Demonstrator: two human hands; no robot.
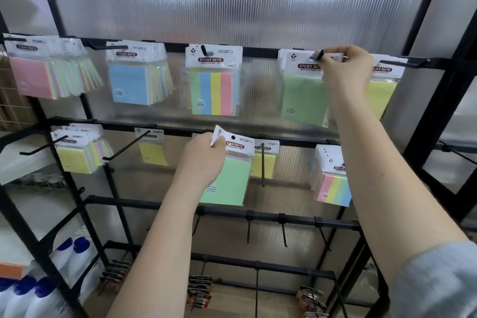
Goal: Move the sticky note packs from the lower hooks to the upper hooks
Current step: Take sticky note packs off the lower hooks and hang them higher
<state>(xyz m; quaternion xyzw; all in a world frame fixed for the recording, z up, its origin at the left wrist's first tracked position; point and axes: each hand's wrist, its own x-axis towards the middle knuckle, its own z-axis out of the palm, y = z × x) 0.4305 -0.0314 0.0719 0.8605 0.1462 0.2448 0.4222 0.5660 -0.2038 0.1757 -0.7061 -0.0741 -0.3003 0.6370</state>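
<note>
Both hands pinch green packs: right hand [344, 67] should push its pack [304, 90] fully over the upper hook [318, 55], while left hand [204, 156] keeps its green sticky note pack [227, 181] level.

Two hands: left hand [204, 160] at 6 o'clock, right hand [346, 70] at 2. Upper rail [258, 50] carried five pack groups, lower rail [175, 130] four. One green pack [227, 181] was off hook.
</note>
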